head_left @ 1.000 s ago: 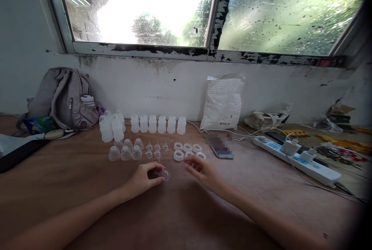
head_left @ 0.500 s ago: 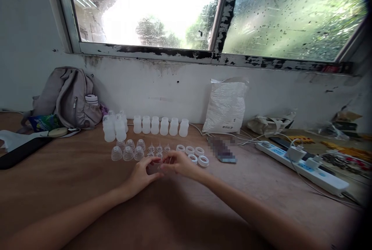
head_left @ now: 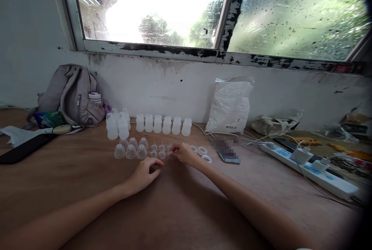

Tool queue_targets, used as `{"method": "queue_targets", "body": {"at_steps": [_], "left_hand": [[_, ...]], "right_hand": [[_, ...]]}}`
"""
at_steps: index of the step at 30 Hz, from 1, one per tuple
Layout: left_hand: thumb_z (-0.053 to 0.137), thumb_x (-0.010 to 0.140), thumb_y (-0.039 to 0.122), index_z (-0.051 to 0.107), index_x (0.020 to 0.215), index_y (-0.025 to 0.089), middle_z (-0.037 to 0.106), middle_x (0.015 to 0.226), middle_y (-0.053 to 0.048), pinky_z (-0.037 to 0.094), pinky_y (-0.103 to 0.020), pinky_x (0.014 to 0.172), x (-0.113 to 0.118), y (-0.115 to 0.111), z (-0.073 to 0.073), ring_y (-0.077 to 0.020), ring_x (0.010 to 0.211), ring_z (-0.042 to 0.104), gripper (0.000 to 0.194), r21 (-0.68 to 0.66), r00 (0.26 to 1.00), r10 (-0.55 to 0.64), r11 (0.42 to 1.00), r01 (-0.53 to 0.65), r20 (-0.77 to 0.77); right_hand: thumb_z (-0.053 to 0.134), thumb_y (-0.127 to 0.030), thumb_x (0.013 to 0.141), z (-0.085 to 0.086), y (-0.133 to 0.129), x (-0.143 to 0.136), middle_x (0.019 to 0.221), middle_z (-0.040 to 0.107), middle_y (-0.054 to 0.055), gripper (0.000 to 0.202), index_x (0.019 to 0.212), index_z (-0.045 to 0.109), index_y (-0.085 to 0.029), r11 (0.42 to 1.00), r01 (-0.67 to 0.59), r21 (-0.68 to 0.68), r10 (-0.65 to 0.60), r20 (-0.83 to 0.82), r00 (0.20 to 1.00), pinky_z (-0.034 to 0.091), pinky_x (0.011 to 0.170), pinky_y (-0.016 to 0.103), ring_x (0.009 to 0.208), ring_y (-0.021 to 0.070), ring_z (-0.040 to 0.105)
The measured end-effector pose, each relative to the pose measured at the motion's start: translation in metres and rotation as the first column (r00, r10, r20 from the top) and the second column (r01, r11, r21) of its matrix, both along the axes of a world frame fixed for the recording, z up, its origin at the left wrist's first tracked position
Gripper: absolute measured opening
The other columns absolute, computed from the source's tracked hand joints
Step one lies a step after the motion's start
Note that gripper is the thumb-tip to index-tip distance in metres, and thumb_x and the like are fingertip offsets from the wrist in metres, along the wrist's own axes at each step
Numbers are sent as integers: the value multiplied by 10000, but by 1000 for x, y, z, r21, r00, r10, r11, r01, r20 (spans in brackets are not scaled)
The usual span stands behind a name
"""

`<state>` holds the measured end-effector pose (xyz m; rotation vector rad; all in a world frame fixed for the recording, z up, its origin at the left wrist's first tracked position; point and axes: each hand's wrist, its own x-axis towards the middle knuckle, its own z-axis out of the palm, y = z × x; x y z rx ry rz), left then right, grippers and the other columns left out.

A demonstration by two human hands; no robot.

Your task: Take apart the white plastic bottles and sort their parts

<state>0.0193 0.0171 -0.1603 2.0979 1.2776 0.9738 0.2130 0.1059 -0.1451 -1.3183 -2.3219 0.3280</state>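
Note:
My left hand (head_left: 145, 174) rests over the table (head_left: 162, 211) with thumb and fingers apart and nothing between them. My right hand (head_left: 185, 154) is at the right end of the rows of clear bottle nipples (head_left: 161, 148), its fingertips closed on a nipple (head_left: 170, 155). Some white screw rings (head_left: 202, 150) lie to the right of that hand, which partly hides them. Left of the nipples stand clear dome caps (head_left: 131, 151) in two rows. Behind them is a line of frosted white bottles (head_left: 157, 124), beside a cluster of capped bottles (head_left: 123, 128).
A phone (head_left: 228, 153) lies right of the rings, and a white padded bag (head_left: 229, 105) leans on the wall. Further right is a power strip (head_left: 314, 172) with plugs and cables. A grey backpack (head_left: 68, 95) and a black flat object (head_left: 27, 148) are at the left.
My hands were close together in front of the nipples. The right has moved away and forward to the end of the nipple rows; the left has stayed nearly in place and opened.

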Motion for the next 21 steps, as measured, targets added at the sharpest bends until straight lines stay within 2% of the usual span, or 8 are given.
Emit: {"method": "queue_targets", "body": {"at_steps": [9, 12, 14, 16, 18, 19, 21], "left_hand": [[494, 725, 135, 604, 884, 209, 605, 902, -26, 428, -297, 752, 0, -1, -2, -165, 811, 545, 207, 39, 1000, -8, 999, 9, -18], [474, 750, 134, 597, 883, 208, 606, 879, -23, 431, -283, 749, 0, -2, 8, -156, 821, 541, 195, 140, 998, -44, 989, 49, -39], [457, 772, 148, 590, 883, 205, 606, 868, -26, 432, -277, 748, -5, 2, 23, -153, 828, 538, 182, 243, 997, -44, 968, 59, -68], [444, 791, 182, 578, 899, 198, 605, 881, -37, 430, -290, 758, -18, 13, 43, -161, 841, 537, 173, 353, 993, 31, 935, 11, -113], [430, 800, 215, 561, 950, 189, 593, 938, -58, 405, -326, 808, -37, 32, 65, -190, 910, 519, 201, 464, 962, 172, 884, -55, -214], [430, 797, 229, 553, 981, 182, 583, 980, -75, 377, -359, 842, -49, 43, 75, -216, 957, 499, 226, 517, 922, 262, 852, -82, -286], [448, 783, 273, 536, 1038, 151, 556, 1056, -130, 323, -428, 859, -72, 67, 90, -285, 1011, 456, 296, 593, 783, 484, 783, -188, -391]], "right_hand": [[600, -232, 685, -5, 4, 1, 750, 674, 51, 170, 822, 679, -168, 1000, -11, 4, 11, 31, 999, 403, 606, 228, 680, 165, 594], [598, -224, 688, -7, 4, 1, 753, 676, 56, 164, 820, 677, -168, 1000, -11, 13, 11, 32, 999, 407, 613, 227, 691, 166, 599], [599, -227, 689, -6, 4, 1, 745, 675, 55, 161, 819, 674, -170, 1000, -11, 15, 11, 28, 1000, 410, 608, 226, 683, 164, 600], [606, -239, 686, -4, 3, 1, 738, 672, 53, 168, 825, 670, -170, 1000, -9, 20, 8, 17, 1000, 412, 600, 228, 672, 164, 600], [610, -249, 688, 0, 1, 2, 755, 671, 54, 177, 836, 662, -170, 999, -6, 32, 6, -2, 1000, 415, 612, 231, 685, 165, 599], [605, -252, 695, 3, 1, 2, 768, 670, 55, 178, 843, 659, -168, 999, -4, 40, 4, -14, 1000, 416, 623, 232, 696, 165, 599], [588, -255, 715, 8, -1, 3, 788, 667, 60, 182, 856, 650, -159, 998, 1, 55, 1, -41, 999, 420, 642, 234, 717, 163, 598]]}}
